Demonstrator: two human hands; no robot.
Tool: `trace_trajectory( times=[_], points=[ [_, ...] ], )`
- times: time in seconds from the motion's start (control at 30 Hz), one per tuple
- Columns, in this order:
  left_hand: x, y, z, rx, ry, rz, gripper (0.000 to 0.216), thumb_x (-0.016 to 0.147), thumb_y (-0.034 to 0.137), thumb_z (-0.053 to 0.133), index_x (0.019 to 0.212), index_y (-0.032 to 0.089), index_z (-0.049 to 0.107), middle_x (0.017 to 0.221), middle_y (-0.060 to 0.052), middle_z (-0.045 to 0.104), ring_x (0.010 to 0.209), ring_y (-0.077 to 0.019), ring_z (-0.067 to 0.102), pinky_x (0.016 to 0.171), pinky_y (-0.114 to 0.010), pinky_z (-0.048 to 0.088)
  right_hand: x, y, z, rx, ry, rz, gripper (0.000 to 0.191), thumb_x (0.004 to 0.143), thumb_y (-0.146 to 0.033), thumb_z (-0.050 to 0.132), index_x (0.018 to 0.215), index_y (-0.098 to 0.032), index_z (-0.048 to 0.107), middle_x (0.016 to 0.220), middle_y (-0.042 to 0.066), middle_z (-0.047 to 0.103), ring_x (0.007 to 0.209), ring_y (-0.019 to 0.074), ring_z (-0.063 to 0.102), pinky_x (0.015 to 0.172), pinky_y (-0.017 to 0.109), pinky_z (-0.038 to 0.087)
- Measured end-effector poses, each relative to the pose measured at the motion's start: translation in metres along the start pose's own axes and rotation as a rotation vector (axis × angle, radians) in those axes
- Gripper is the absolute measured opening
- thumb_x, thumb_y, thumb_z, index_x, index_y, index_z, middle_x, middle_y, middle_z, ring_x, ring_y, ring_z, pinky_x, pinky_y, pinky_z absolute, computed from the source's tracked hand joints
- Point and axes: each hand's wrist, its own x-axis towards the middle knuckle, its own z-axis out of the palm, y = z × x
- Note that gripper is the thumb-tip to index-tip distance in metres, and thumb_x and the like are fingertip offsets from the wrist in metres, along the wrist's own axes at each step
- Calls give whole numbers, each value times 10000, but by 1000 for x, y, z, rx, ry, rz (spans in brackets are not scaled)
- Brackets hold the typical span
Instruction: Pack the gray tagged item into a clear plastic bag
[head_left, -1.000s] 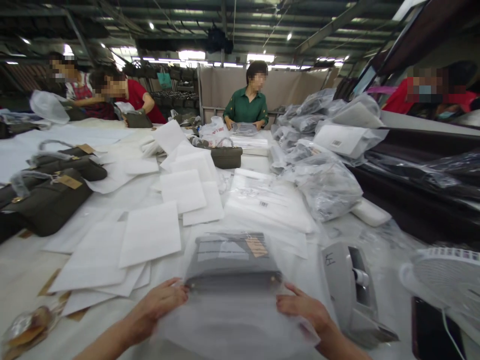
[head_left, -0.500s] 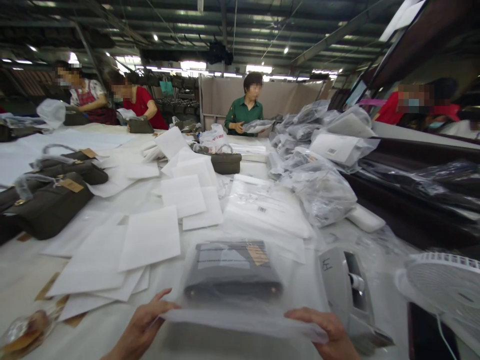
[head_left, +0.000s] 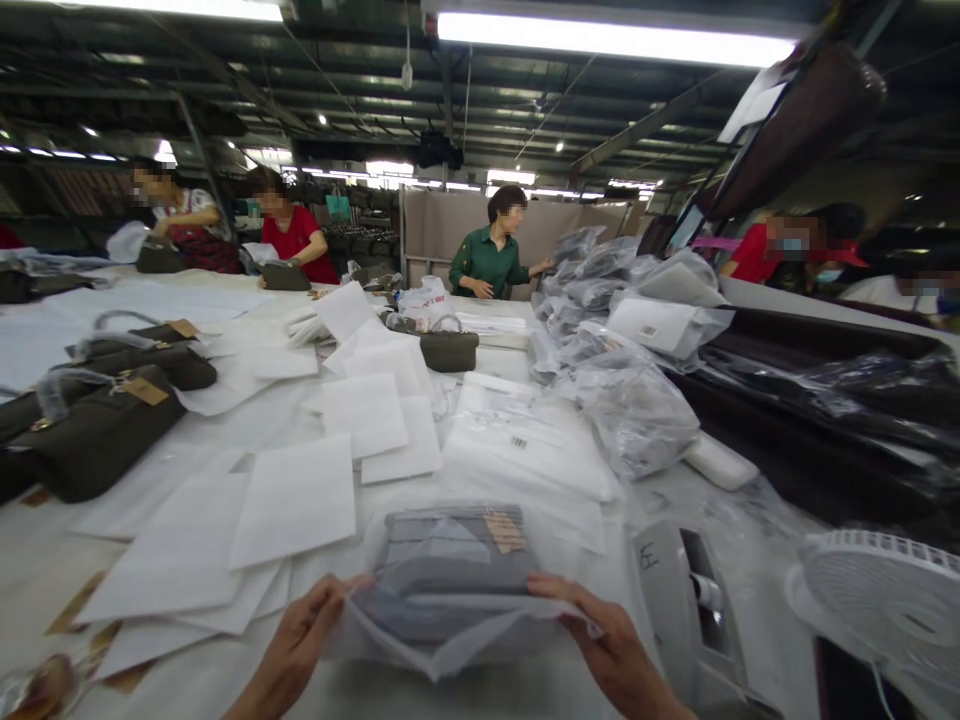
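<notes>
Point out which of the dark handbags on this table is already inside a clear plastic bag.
The grey handbag held between the left hand and right hand, nearest the camera. The handbags at far left and centre lie unbagged.

Not much you can actually read here: the grey tape dispenser (head_left: 679, 610) has a handwritten mark on its side that looks like the character 左. There's a barcode sticker on the flat white bag (head_left: 525, 450) and another on the white packet (head_left: 660, 325), but both are too small to read.
</notes>
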Motion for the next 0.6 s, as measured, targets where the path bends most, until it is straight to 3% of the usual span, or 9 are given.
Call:
trace_trajectory(
  times=[0.07, 0.17, 0.27, 0.37, 0.6],
  points=[
    [7, -11, 10, -107, 178, -122, 417, 882, 590, 430, 729, 220, 550, 746, -6, 612, 748, -180, 591, 692, -254, 513, 3, 3, 10, 127, 113, 205, 343, 956, -404, 386, 937, -194, 656, 837, 43, 696, 805, 186, 655, 745, 258, 523],
    [12, -24, 21, -98, 287, -130, 479, 824, 671, 452, 665, 220, 484, 631, 31, 477, 610, -148, 488, 565, -224, 455, 0, 7, 25, 192, 238, 373, 446, 910, -548, 406, 727, -186, 591, 603, -23, 513, 556, 137, 485, 519, 228, 404],
    [13, -26, 24, -72, 296, -108, 434, 856, 613, 454, 662, 225, 441, 612, 52, 390, 569, -126, 417, 527, -207, 387, -7, 11, 39, 223, 415, 480, 473, 874, -607, 431, 640, -201, 493, 584, -45, 411, 543, 120, 397, 512, 230, 346],
    [15, -28, 25, -5, 261, -100, 393, 884, 559, 437, 669, 229, 437, 567, 65, 351, 514, -119, 387, 479, -210, 330, -12, 15, 51, 235, 548, 549, 483, 863, -623, 438, 611, -211, 456, 590, -41, 422, 571, 128, 412, 558, 236, 358],
    [25, -47, 34, 95, 224, -176, 378, 869, 543, 436, 688, 225, 530, 581, 36, 488, 590, -153, 520, 565, -213, 433, -10, 17, 64, 235, 676, 750, 537, 773, -720, 471, 611, -208, 490, 584, -37, 451, 592, 140, 455, 590, 237, 389]
  ],
)
